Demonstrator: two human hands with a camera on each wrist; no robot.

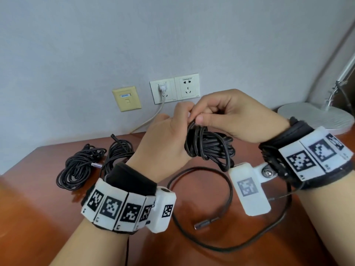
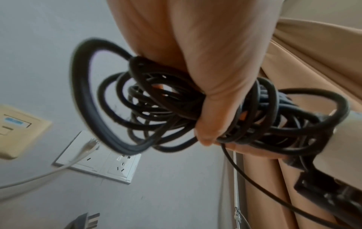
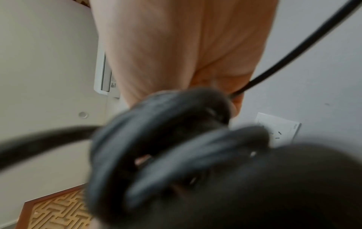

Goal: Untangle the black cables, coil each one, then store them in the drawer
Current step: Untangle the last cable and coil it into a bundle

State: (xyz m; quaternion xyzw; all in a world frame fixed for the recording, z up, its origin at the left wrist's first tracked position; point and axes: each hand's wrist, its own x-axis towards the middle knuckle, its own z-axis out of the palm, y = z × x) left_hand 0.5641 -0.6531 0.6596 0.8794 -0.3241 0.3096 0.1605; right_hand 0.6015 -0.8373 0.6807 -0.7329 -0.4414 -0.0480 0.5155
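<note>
I hold a black cable coil (image 1: 209,148) above the brown desk (image 1: 48,208). My left hand (image 1: 165,139) grips the bundle, its thumb across the loops (image 2: 166,108). My right hand (image 1: 221,114) pinches a strand at the top of the coil between thumb and fingers. The cable's loose tail (image 1: 226,192) loops over the desk and ends in a metal plug (image 1: 201,225). In the right wrist view the coil (image 3: 176,155) is a blur close to the lens. Two more black coils (image 1: 80,166) (image 1: 119,150) lie at the left. No drawer shows.
On the wall behind are a yellow network plate (image 1: 126,98) and white sockets (image 1: 174,89), one with a white cord (image 1: 151,118) plugged in. A white lamp base (image 1: 315,114) stands at the desk's back right. Beige curtain (image 2: 313,54) hangs to the right.
</note>
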